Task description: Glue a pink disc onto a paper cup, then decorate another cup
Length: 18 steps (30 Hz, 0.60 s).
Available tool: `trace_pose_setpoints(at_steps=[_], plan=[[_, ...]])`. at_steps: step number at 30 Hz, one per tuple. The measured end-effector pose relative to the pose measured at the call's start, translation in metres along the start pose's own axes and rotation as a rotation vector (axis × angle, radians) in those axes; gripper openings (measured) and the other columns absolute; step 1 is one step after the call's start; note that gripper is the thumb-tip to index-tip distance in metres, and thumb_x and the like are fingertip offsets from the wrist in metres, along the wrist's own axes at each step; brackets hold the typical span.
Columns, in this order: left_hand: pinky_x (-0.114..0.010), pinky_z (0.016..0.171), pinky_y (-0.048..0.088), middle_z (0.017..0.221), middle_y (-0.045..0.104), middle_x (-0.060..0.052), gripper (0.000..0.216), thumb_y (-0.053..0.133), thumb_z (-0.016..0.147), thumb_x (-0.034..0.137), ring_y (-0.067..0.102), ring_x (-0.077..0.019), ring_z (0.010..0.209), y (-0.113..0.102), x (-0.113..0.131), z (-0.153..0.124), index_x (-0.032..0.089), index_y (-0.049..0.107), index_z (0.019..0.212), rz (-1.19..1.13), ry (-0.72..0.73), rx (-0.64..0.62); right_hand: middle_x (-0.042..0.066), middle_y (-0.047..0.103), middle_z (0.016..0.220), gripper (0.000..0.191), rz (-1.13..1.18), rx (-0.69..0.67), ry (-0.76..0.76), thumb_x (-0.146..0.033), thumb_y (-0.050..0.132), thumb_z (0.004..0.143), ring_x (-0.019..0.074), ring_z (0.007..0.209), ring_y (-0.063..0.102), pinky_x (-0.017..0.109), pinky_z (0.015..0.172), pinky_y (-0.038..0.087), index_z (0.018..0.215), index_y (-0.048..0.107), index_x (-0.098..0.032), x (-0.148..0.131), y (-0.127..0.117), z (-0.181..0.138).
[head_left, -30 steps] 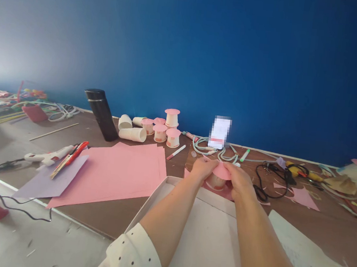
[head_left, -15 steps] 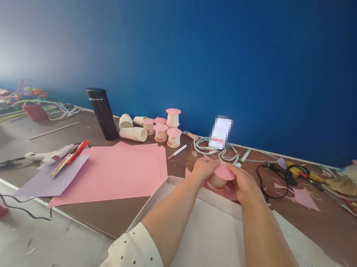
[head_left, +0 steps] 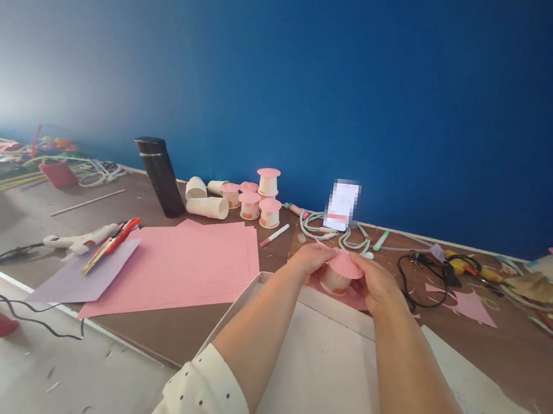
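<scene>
Both my hands hold a small white paper cup [head_left: 336, 280] that wears a pink paper top [head_left: 344, 265]. My left hand [head_left: 313, 258] pinches the pink top from the left, fingers closed. From the right, my right hand [head_left: 377, 285] wraps round the cup and the top's edge. The cup stands on a pink paper scrap [head_left: 346, 298] just beyond the far edge of a shallow white box [head_left: 319, 369]. My forearms reach over that box.
Pink paper sheets [head_left: 186, 263] lie at the left, with a lilac sheet [head_left: 76, 275], a glue gun [head_left: 78, 239] and red scissors [head_left: 112, 239]. Behind stand a black flask [head_left: 158, 175] and several capped cups [head_left: 257, 198]. Cables [head_left: 417, 278] and paper offcuts lie at the right.
My hands stay on the cup and shift only slightly; the right fingers slide a little round the pink top. The view has drifted a little.
</scene>
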<state>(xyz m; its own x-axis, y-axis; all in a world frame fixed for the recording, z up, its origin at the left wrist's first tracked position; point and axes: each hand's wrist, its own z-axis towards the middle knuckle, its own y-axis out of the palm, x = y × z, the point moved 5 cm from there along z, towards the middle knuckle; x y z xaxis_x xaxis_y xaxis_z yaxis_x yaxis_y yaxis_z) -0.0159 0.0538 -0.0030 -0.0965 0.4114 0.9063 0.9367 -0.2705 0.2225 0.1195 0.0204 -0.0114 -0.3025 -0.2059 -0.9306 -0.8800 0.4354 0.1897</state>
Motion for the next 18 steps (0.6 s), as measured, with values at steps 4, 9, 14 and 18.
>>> trace_pose_setpoints(at_steps=[4,9,14,18], plan=[[-0.023,0.066,0.045,0.082,0.064,-0.003,0.016,0.069,0.072,0.027,0.055,-0.011,0.069,-0.002,0.004,-0.002,0.016,0.064,0.081,0.01,-0.02,-0.042,0.004,0.071,0.08,0.032,-0.08,0.028,-0.016,-0.032,0.071,0.064,0.0181,0.064,0.065,0.028,0.054,0.052,0.093,0.067,-0.019,-0.001,-0.003,0.0],[-0.024,0.067,0.046,0.085,0.063,-0.002,0.023,0.072,0.07,0.032,0.053,-0.0102,0.069,-0.004,0.005,-0.003,0.018,0.062,0.085,0.051,-0.029,-0.033,0.005,0.071,0.082,0.038,-0.251,0.082,-0.051,-0.039,0.076,0.059,0.0189,0.064,0.063,0.026,0.049,0.048,0.09,0.07,-0.019,-0.008,-0.013,-0.001],[-0.024,0.064,0.045,0.083,0.062,-0.002,0.025,0.072,0.069,0.036,0.054,-0.0116,0.069,-0.005,0.006,-0.002,0.019,0.061,0.084,0.148,-0.017,-0.009,0.006,0.069,0.072,0.046,-0.544,0.086,-0.123,-0.057,0.071,0.06,0.0138,0.054,0.057,0.02,0.04,0.036,0.079,0.069,-0.016,-0.016,-0.022,0.0],[-0.021,0.053,0.041,0.079,0.061,-0.001,0.027,0.071,0.07,0.04,0.054,-0.0112,0.064,-0.007,0.007,-0.002,0.02,0.062,0.085,0.232,-0.017,-0.001,0.007,0.069,0.077,0.05,-0.566,0.02,-0.069,-0.061,0.066,0.066,0.0139,0.055,0.06,0.018,0.035,0.028,0.088,0.066,-0.016,-0.017,-0.016,-0.008]])
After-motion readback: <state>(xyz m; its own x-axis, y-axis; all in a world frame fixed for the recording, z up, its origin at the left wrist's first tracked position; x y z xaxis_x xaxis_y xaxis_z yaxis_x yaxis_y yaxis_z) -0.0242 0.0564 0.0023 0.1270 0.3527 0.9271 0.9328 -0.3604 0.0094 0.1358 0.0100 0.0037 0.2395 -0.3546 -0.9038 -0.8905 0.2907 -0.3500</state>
